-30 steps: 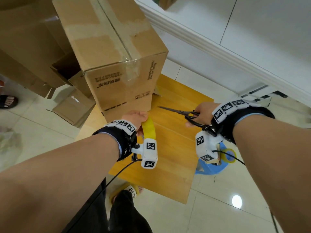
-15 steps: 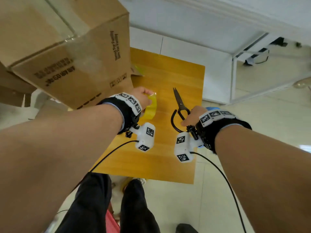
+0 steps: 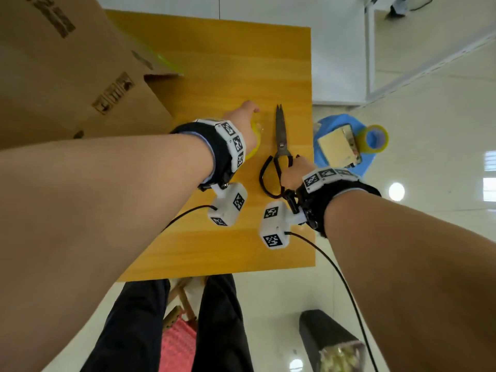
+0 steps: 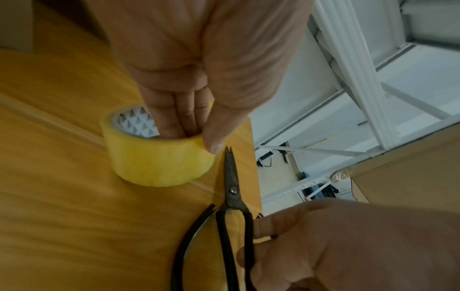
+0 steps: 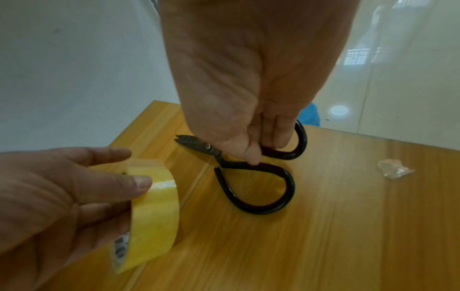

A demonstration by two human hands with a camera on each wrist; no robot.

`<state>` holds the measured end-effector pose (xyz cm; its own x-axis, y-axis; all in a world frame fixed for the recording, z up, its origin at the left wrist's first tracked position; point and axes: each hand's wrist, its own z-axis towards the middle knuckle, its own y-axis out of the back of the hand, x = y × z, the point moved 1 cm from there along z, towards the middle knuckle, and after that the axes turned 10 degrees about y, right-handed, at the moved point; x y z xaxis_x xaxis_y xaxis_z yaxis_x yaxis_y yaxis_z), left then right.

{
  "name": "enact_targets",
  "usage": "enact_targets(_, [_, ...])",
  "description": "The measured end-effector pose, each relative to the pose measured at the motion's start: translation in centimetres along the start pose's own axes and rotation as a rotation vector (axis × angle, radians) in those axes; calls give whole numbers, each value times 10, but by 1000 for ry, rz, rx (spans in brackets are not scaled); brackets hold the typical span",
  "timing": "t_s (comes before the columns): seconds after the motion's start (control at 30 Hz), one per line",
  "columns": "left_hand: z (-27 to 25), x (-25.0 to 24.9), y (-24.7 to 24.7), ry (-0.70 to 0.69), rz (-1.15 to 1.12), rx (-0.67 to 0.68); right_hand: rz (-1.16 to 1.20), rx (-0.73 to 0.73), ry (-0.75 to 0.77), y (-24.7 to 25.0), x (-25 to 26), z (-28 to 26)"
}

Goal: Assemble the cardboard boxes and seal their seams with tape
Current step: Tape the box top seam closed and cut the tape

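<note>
A taped cardboard box (image 3: 61,76) stands at the left of the wooden table (image 3: 230,63). My left hand (image 3: 243,122) grips a yellow tape roll (image 4: 159,157), fingers inside its core and thumb on the outside, low over the table. In the right wrist view the tape roll (image 5: 154,212) stands on edge in the left hand (image 5: 62,196). My right hand (image 3: 295,173) holds black scissors (image 3: 280,146) by the handle loops, blades closed and flat on the table. The scissors (image 5: 248,163) lie just right of the roll.
A blue stool (image 3: 341,146) beside the table's right edge carries a second tape roll (image 3: 374,139) and a flat pad. A crumpled tape scrap (image 5: 394,168) lies on the table. A dark bin (image 3: 332,342) stands on the floor near my legs.
Both hands came down from the box to the table, the left with the tape roll, the right with the scissors. The scissors now lie flat on the table.
</note>
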<state>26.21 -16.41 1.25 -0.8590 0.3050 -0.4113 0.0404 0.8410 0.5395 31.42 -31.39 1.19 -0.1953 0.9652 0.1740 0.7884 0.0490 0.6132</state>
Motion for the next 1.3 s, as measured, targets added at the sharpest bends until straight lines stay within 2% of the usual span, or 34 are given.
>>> enact_targets(0.07, [4, -2, -7, 10, 64, -25, 83, 80, 32, -5, -6, 7])
enact_targets(0.23, [12, 0, -16, 26, 123, 26, 6, 132, 79, 2, -8, 8])
enact_targets(0.3, [14, -3, -11, 80, 40, 73, -159, 104, 80, 8, -1, 7])
enact_targets(0.33, [12, -7, -5, 102, -1, 78, -304, 118, 168, 13, 4, 2])
enact_targets(0.4, [5, -15, 10, 91, -8, 43, -423, 119, 273, 29, 15, -11])
enact_targets(0.5, [-14, -24, 38, 94, -75, 7, -580, 104, 289, 57, 34, -25])
enact_targets(0.6, [-43, -39, 72, 28, -142, -61, -685, 75, 348, 89, 60, -49])
enact_targets(0.77, [-116, -58, 138, -89, -325, -48, -605, 1, 470, 134, 109, -93])
enact_targets(0.83, [-151, -56, 175, -153, -377, -72, -442, 6, 489, 145, 133, -112])
enact_targets(0.93, [-201, -47, 244, -246, -457, -209, 276, 69, 507, 147, 176, -146])
enact_targets(1.0, [-217, -32, 293, -249, -511, -360, 622, 79, 509, 141, 205, -166])
enact_targets(1.07, [-225, -8, 341, -184, -542, -511, 780, 153, 539, 131, 235, -189])
enact_targets(1.17, [-213, 51, 393, 10, -299, -684, 870, 308, 562, 112, 274, -215])
enact_targets(1.2, [-207, 74, 403, 77, -230, -697, 897, 342, 553, 104, 282, -218])
enact_targets(1.3, [-182, 129, 420, 308, -9, -596, 971, 404, 517, 79, 297, -222])
